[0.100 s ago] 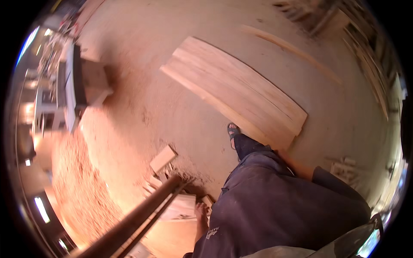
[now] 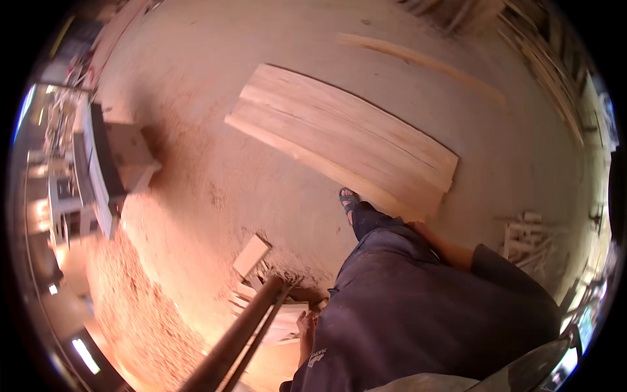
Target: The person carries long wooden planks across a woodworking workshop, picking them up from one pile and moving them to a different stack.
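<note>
My left hand (image 2: 305, 323) hangs low beside my dark shirt, next to pale wood pieces (image 2: 289, 315) on the floor. Its fingers are partly visible and small, and whether they touch any wood I cannot tell. My right hand (image 2: 418, 228) is down by my thigh, its fingers mostly hidden behind my dark trousers. Beyond it a wide plank panel (image 2: 346, 130) lies flat on the floor, running from upper left to lower right. One sandalled foot (image 2: 348, 196) stands by the panel's near edge.
A brown pole (image 2: 241, 333) rises at the lower left, with a thinner bar alongside. A wood block (image 2: 251, 255) lies near scraps and shavings. Sawdust (image 2: 140, 307) heaps at left, below a machine table (image 2: 104, 163). A long strip (image 2: 424, 62) and stacked boards (image 2: 545, 72) are at far right.
My view has turned slightly, so the panel and strip sit farther left in it and the machine table lower. Both hands stay close to my body.
</note>
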Demonstrator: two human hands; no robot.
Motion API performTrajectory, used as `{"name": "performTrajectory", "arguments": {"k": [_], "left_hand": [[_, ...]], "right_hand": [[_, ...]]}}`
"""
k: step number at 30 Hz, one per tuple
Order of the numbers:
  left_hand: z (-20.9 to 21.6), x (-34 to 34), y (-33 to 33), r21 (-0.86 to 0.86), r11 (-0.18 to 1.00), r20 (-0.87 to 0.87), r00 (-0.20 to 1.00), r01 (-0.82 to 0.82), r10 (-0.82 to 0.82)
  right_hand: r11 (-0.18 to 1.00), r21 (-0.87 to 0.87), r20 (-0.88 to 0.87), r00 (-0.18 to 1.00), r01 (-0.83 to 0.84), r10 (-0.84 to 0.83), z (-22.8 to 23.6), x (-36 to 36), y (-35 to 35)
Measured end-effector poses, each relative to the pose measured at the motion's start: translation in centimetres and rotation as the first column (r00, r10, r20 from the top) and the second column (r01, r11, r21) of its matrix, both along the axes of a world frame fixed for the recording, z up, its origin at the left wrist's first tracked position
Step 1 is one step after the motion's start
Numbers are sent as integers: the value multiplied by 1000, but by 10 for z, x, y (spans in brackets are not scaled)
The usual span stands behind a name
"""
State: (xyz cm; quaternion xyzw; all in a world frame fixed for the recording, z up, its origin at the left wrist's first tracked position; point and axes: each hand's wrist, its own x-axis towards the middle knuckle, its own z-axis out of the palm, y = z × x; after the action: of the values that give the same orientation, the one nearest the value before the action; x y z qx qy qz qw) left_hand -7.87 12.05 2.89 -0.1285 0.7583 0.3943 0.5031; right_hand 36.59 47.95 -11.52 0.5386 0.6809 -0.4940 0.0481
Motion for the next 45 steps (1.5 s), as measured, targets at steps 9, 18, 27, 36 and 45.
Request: {"name": "performTrajectory", "arguments": {"k": [9,18,27,36,45], "left_hand": [[81,-85,261,34,926,-275,894,377,-354],[54,-105,415,-228,537,-153,514,812,-844],[9,-107,569,-141,170,-117,154,975,-981],[-3,-88,722,-1,177,-213,173,984,-962],[-53,-169,704,-12,190,-126,187,982,-974]], "right_hand": [[898,-78,124,898,432,-421,64,5,-10],[633,-118,204,643,765,-738,101,-25,-47],[178,-103,356,204,979,-912,134,-73,-140],[241,-124,267,267,962,-926,108,-192,-149],[302,-145,361,335,942,-870,168,-232,-68]]}}
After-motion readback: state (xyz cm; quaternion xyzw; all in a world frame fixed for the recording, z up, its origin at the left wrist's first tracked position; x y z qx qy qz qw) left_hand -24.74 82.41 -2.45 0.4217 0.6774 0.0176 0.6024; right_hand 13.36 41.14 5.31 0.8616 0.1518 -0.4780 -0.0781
